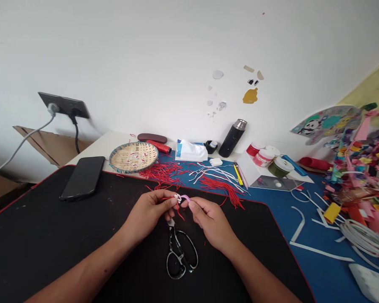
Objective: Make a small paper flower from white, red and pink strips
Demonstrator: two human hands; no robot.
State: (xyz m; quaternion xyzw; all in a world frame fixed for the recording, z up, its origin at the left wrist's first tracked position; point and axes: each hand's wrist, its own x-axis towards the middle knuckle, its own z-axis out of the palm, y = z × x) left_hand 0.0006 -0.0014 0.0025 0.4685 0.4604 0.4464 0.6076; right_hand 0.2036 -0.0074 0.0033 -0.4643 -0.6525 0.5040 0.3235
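my left hand (148,214) and my right hand (211,223) are both pinching, between thumb and fingers, a small white and lilac cord knot with red threads (178,198), held in the air above the black rubber desk mat (66,252). on this mat, under my hands, lie black-handled steel scissors (177,256), and a bundle of thin red threads (221,189) sits at its far edge. i think a loose pinch could let the knot slip open, and a hanging thread could catch on the scissors
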